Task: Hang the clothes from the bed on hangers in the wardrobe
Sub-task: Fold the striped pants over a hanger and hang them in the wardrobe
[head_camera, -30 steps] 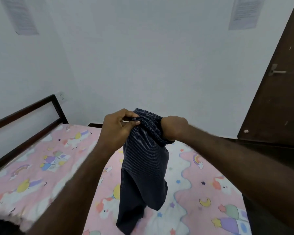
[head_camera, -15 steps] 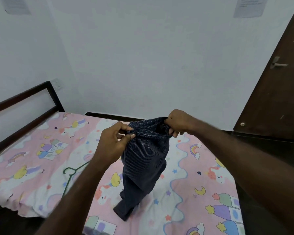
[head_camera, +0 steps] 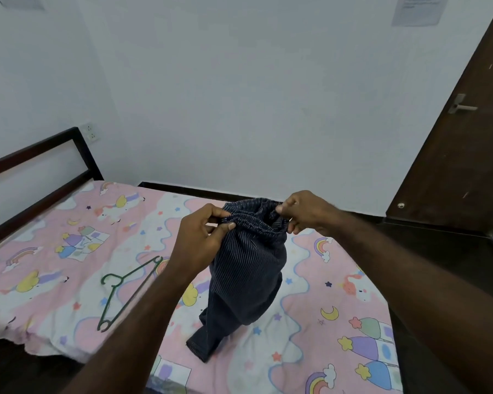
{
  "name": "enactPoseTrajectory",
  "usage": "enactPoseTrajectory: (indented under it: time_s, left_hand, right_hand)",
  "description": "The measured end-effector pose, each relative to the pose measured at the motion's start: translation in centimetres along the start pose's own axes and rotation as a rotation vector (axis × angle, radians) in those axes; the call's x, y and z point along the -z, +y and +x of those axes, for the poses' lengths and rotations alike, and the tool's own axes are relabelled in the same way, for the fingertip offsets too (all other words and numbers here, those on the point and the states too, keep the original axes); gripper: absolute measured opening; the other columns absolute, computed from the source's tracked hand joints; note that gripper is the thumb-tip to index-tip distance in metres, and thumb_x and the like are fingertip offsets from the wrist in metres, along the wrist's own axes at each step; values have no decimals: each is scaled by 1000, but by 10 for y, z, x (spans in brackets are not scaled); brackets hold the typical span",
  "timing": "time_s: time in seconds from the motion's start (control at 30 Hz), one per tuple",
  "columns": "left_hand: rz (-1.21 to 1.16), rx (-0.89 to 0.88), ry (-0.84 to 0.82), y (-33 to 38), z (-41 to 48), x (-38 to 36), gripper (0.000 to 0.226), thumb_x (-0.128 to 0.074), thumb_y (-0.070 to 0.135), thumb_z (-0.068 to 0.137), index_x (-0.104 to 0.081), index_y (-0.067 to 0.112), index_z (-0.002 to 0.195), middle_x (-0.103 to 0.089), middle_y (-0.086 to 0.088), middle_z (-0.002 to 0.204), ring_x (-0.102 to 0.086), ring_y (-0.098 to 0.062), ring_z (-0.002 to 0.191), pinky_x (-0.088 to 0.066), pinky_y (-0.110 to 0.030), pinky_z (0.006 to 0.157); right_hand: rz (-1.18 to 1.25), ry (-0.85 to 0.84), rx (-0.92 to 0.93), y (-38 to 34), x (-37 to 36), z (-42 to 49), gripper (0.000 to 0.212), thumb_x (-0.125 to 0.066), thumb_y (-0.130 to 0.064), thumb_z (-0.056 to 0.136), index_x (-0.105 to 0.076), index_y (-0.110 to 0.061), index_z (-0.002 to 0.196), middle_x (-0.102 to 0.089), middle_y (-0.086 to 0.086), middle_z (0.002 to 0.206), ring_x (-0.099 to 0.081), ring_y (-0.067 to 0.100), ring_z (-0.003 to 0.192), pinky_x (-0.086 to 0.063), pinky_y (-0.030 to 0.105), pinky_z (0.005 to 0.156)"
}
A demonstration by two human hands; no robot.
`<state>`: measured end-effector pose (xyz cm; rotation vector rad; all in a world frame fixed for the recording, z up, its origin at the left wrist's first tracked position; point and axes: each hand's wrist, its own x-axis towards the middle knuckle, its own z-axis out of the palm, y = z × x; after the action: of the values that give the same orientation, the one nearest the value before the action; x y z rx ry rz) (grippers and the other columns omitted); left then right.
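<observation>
Dark blue pinstriped trousers (head_camera: 248,268) hang over the bed (head_camera: 54,251) from their elastic waistband. My left hand (head_camera: 202,237) pinches the waistband's left side and my right hand (head_camera: 305,211) pinches its right side, so the waist is held apart. The trouser legs droop down, and their ends rest on the pink cartoon-print sheet. A green wire hanger (head_camera: 125,288) lies flat on the sheet, to the left of my left forearm. No wardrobe is in view.
A dark wooden bed frame (head_camera: 40,163) runs along the left wall. A dark brown door (head_camera: 453,132) with a metal handle stands at the right. White walls close off the back, with a wall socket (head_camera: 90,132) near the headboard.
My hands have come lower with the trousers and spread the waistband wider. The view has tilted down, so the green hanger on the sheet now shows fully.
</observation>
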<state>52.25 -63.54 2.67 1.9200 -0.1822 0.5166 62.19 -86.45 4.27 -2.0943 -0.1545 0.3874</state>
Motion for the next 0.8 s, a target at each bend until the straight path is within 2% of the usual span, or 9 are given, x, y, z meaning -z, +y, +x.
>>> enactPoseTrajectory:
  time_s: [0.07, 0.13, 0.23, 0.3, 0.47, 0.6, 0.63, 0.7, 0.8]
  left_hand:
    - [12, 0, -16, -1, -2, -2, 32, -73, 3, 83, -61, 32, 84, -68, 10, 87, -67, -11, 81, -52, -17, 66]
    - [42, 14, -38, -4, -5, -4, 29, -72, 4, 84, -60, 30, 84, -66, 12, 88, -67, -12, 82, -52, -17, 68]
    - [106, 18, -13, -13, -7, -4, 24, -72, 3, 84, -61, 24, 85, -64, 14, 86, -65, -8, 79, -50, -15, 68]
    - [117, 31, 1, -21, -11, -5, 25, -72, 1, 83, -60, 23, 84, -64, 14, 84, -63, -2, 76, -48, -10, 67]
    - [129, 94, 18, -31, -15, -6, 23, -72, 5, 85, -59, 25, 84, -65, 13, 85, -62, -4, 81, -47, -10, 65]
    - [142, 75, 33, -31, -12, -4, 19, -71, 5, 86, -60, 20, 87, -64, 11, 85, -62, -4, 82, -47, -10, 67]
    - [138, 83, 37, -31, -11, -2, 18, -71, 6, 86, -60, 19, 86, -65, 8, 86, -62, -5, 83, -48, -13, 68]
    - [88, 135, 71, -33, -8, 3, 21, -70, 5, 87, -58, 23, 83, -67, 3, 87, -63, -10, 84, -51, -19, 72]
    - [-44, 230, 138, -36, -2, 10, 22, -68, 1, 87, -58, 20, 83, -69, -3, 88, -67, -13, 83, -52, -20, 75]
  right_hand:
    - [-108, -53, 5, 3, -7, -2, 23, -77, -25, 84, -63, -9, 75, -60, 5, 59, -53, 13, 49, -43, 23, 46]
    - [-311, 17, 38, 8, -11, 1, 19, -82, -19, 76, -66, -9, 75, -62, 1, 61, -53, 14, 52, -39, 22, 47]
    - [-551, 226, 57, 16, -3, 10, 15, -71, -11, 72, -60, -19, 65, -67, -1, 73, -62, 19, 71, -49, 26, 62]
    - [-567, 251, 26, 20, 6, 12, 20, -70, -11, 72, -56, -20, 61, -67, -1, 75, -61, 18, 73, -46, 26, 62]
    - [-522, 121, 157, 28, 9, 12, 30, -62, 5, 75, -53, -21, 62, -56, -7, 73, -54, 16, 68, -39, 20, 53]
    - [-526, -81, 330, 35, 5, 8, 42, -47, 16, 76, -76, -11, 90, -62, -8, 89, -57, 6, 79, -42, 6, 68]
    - [-566, -105, 358, 37, 4, 7, 44, -47, 15, 77, -77, -10, 96, -63, -7, 91, -57, 4, 82, -42, 6, 72]
    - [-625, -138, 391, 40, 4, 6, 34, -49, 1, 83, -76, -14, 97, -67, -5, 90, -58, 8, 83, -47, 19, 78]
    - [-622, -186, 354, 40, 9, 1, 27, -46, -39, 94, -64, -22, 86, -64, -7, 80, -56, 8, 75, -47, 32, 75]
